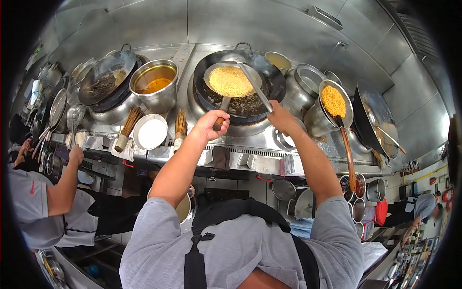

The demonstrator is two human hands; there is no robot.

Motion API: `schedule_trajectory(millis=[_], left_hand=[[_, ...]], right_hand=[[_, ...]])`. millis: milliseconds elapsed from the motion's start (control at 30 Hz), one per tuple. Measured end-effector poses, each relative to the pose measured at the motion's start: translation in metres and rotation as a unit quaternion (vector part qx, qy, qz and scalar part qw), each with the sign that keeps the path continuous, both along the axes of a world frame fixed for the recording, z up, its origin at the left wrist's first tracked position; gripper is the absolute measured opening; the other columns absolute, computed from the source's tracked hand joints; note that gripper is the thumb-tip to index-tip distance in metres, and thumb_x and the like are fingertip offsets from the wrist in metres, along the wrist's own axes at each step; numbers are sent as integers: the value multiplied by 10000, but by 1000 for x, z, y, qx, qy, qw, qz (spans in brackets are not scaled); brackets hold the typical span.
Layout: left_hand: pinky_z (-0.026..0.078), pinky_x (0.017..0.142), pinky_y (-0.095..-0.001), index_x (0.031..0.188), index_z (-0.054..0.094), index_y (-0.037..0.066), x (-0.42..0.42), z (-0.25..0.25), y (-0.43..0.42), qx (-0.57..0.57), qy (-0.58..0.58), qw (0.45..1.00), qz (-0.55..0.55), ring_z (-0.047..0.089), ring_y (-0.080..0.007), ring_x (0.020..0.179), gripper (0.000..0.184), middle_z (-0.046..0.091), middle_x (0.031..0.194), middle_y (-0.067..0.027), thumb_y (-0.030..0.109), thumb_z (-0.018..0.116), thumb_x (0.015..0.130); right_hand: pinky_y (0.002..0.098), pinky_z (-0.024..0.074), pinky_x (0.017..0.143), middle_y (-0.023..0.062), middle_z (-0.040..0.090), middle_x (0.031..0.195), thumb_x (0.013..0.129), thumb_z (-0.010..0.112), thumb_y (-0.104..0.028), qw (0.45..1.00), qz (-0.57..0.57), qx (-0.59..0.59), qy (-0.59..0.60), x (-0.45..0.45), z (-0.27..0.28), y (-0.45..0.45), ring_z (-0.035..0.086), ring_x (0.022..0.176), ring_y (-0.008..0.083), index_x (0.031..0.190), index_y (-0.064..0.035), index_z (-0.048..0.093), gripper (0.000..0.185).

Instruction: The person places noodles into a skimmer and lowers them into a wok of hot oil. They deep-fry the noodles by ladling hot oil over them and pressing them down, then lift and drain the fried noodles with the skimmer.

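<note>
My left hand (212,126) is closed around the wooden handle of a strainer (224,104). Pale yellow noodles (230,81) lie in the strainer, above a large dark wok (276,86). My right hand (281,118) grips the long metal handle of a ladle (256,89), which slants across the strainer. The ladle's bowl points at the wok's far side. Small dark bits in the bottom of the wok show below the strainer.
On the right, a second strainer of darker noodles (332,101) rests over a metal pot (318,120). To the left stand a pot of orange-brown liquid (156,85), a white-filled bowl (150,132), bamboo brushes (180,127) and another wok (107,77). A co-worker (53,192) stands at far left.
</note>
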State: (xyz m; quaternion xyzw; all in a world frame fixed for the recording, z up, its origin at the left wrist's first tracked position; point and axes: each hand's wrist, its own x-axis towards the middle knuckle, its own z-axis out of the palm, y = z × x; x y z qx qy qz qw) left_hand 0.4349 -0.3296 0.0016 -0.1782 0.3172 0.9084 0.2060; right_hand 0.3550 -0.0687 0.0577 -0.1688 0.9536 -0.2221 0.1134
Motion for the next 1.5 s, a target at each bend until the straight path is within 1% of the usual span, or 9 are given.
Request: schedule_trajectory(millis=[467, 567, 667, 800, 933, 1133, 1333, 1467, 1500], left_hand=[[441, 412, -207, 773, 480, 86, 0, -2, -2, -25, 13, 1000, -10, 526, -112, 538, 139, 523, 671, -37, 31, 601, 812], [441, 412, -208, 776, 486, 79, -1, -3, -4, -16, 11, 1000, -8, 527, -110, 536, 128, 527, 672, -38, 34, 601, 811], [426, 403, -209, 813, 491, 77, 0, 0, -3, -16, -11, 1000, 0, 510, -108, 535, 137, 528, 704, -49, -5, 599, 801], [434, 409, -201, 823, 497, 85, -2, -3, -3, -14, -10, 1000, -9, 519, -103, 540, 137, 532, 711, -45, 2, 603, 801], [433, 410, -201, 823, 500, 81, -3, -3, -1, -28, 0, 1000, 0, 521, -103, 543, 130, 535, 710, -43, 3, 601, 801], [434, 423, -207, 786, 480, 78, -2, 3, 0, -38, -5, 999, 4, 518, -106, 534, 129, 522, 670, -32, 26, 596, 810], [433, 421, -204, 810, 508, 63, -7, -4, 0, -24, -3, 1000, 9, 518, -103, 542, 111, 541, 705, -44, 13, 606, 793], [443, 424, -210, 786, 488, 62, -9, -7, -1, -20, 1, 1000, -2, 520, -107, 540, 120, 533, 682, -40, 21, 600, 801], [449, 424, -213, 775, 478, 64, -9, -7, 0, -21, 2, 1000, -7, 521, -108, 539, 130, 529, 671, -38, 23, 598, 805]], right_hand=[[494, 473, 846, 295, 634, 1052, 859, 529, -152, 1000, 23, -15, 13, 16, -9, 1, 620, 974, 451, 1355, -63, 390, 523], [359, 486, 536, 134, 634, 900, 858, 591, -127, 994, 77, -69, 24, 1, -44, 30, 594, 601, 239, 1368, -78, 385, 552], [324, 461, 492, 111, 612, 879, 854, 603, -114, 967, 12, -167, -190, 14, -11, 45, 545, 553, 166, 1373, -62, 381, 567], [273, 410, 441, 42, 538, 754, 857, 596, -103, 993, 12, -120, 16, 18, -19, 41, 472, 494, 96, 1357, -60, 401, 538], [299, 388, 400, 55, 516, 692, 858, 586, -116, 931, -67, -270, -237, 36, -14, 42, 491, 477, 125, 1354, -83, 394, 533], [290, 373, 398, 39, 511, 678, 866, 593, -123, 982, -46, -169, -69, 76, 2, 56, 476, 463, 115, 1372, -72, 382, 550], [269, 375, 392, 28, 500, 662, 875, 599, -91, 906, -41, -298, -297, 124, 52, 83, 473, 451, 107, 1375, -69, 383, 545], [260, 362, 386, 19, 483, 661, 877, 597, -75, 874, -39, -330, -354, 125, 34, 79, 452, 437, 101, 1366, -82, 387, 533], [264, 369, 394, 23, 494, 673, 879, 599, -88, 904, -32, -292, -310, 121, 24, 75, 459, 446, 106, 1366, -86, 389, 530]])
